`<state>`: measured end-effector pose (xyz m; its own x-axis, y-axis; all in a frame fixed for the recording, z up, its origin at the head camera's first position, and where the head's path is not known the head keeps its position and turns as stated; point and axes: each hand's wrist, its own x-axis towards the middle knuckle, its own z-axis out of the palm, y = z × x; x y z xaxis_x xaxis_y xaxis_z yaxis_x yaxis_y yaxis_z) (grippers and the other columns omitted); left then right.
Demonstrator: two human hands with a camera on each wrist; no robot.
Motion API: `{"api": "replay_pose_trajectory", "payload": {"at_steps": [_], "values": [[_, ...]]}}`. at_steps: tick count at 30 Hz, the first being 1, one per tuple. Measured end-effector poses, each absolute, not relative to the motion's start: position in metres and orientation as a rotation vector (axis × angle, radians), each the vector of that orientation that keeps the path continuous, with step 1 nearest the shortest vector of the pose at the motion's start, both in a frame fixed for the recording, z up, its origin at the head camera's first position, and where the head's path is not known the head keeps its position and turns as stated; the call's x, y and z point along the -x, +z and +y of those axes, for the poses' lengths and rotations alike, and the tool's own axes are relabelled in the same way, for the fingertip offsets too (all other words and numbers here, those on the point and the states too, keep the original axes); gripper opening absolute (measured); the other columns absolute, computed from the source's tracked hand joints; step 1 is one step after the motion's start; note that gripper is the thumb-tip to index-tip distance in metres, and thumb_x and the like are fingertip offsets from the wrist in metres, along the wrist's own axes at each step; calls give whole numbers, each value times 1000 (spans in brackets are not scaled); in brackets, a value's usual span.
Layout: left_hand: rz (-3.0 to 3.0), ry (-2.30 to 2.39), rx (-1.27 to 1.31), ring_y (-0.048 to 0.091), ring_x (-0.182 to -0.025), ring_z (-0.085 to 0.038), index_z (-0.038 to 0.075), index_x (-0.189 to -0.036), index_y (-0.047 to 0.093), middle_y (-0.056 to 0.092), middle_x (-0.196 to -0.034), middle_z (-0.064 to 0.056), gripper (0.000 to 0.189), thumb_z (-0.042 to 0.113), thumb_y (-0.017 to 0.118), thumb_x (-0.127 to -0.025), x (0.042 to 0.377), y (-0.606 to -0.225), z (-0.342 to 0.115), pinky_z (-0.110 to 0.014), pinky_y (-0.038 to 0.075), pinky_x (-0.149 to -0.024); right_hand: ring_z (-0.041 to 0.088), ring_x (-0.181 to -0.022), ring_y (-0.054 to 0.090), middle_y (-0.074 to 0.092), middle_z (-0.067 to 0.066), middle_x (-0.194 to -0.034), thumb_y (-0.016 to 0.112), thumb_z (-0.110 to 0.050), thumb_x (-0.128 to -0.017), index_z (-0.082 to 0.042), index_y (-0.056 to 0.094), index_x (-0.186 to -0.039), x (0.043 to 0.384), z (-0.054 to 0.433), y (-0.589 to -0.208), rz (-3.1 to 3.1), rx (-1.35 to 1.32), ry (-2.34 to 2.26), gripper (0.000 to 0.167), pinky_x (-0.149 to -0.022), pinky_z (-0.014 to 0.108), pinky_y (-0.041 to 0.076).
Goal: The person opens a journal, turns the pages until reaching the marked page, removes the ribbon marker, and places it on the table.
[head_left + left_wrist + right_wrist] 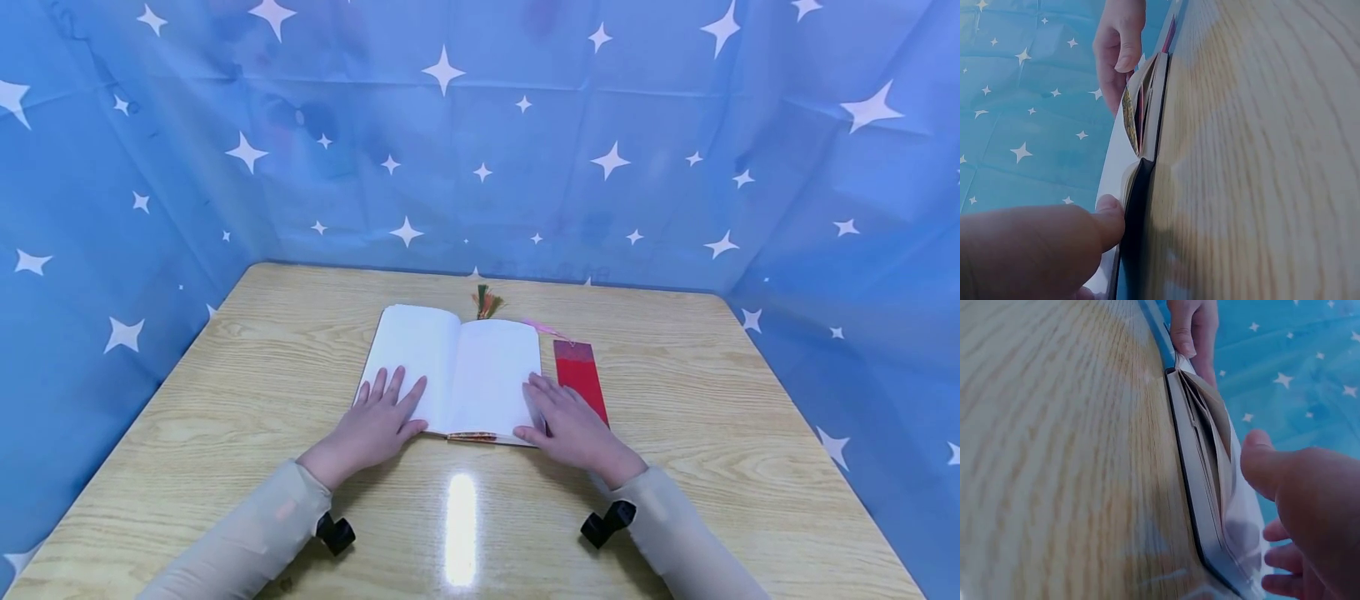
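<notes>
A notebook (495, 367) with blank white pages lies spread on the table. My left hand (373, 427) rests on the lower part of the left page, fingers straight and spread. Over the lower right page edge is my right hand (572, 423), its fingers extended. Between the right-hand leaves, patterned inserts (1129, 122) show in the left wrist view, and the leaves bulge apart around them. Green and orange tassels (486, 302) stick out past the notebook's top edge. Beside the right hand lies a red bookmark (579, 379), its lower end partly hidden by that hand.
A pink ribbon (546, 328) runs between the notebook's top right and the red bookmark. The wood-grain table (712, 400) reflects a bright light strip in front of the notebook. A blue curtain with white stars (480, 125) surrounds the table's back and sides.
</notes>
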<state>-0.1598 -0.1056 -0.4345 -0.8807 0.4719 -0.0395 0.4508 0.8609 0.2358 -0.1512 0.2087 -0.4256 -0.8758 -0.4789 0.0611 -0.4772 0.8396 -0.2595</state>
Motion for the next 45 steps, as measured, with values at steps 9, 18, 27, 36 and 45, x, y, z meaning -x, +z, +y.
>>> {"api": "replay_pose_trajectory", "payload": {"at_steps": [9, 18, 27, 36, 45], "values": [[2883, 405, -701, 10, -135, -46, 12, -149, 22, 12, -149, -27, 64, 47, 38, -97, 158, -433, -108, -61, 17, -104, 31, -136, 26, 32, 14, -147, 49, -64, -85, -2, 36, -142, 151, 210, -428, 2960, 766, -405, 85, -106, 54, 21], [2886, 384, -691, 12, -134, -48, 12, -149, 21, 14, -148, -28, 66, 49, 38, -97, 157, -438, -108, -61, 19, -103, 31, -134, 29, 34, 16, -146, 58, -59, -82, -1, 37, -141, 152, 210, -428, 2974, 839, -341, 86, -104, 56, 24], [2899, 382, -689, 15, -132, -50, 12, -148, 24, 17, -148, -29, 66, 49, 39, -96, 158, -441, -107, -63, 19, -102, 31, -133, 32, 37, 16, -144, 58, -58, -84, -2, 40, -140, 153, 211, -430, 2992, 919, -310, 81, -105, 53, 24], [2886, 391, -670, 14, -133, -49, 13, -149, 23, 16, -148, -28, 66, 49, 39, -96, 158, -441, -107, -63, 18, -102, 30, -132, 35, 39, 15, -143, 53, -57, -87, -3, 41, -140, 152, 209, -429, 3007, 932, -305, 76, -105, 52, 25], [2897, 393, -681, 14, -133, -49, 13, -149, 23, 17, -148, -28, 66, 49, 39, -96, 157, -440, -107, -62, 18, -103, 28, -125, 43, 46, 12, -138, 57, -50, -87, -6, 45, -138, 154, 205, -427, 3039, 953, -365, 69, -103, 49, 30]]}}
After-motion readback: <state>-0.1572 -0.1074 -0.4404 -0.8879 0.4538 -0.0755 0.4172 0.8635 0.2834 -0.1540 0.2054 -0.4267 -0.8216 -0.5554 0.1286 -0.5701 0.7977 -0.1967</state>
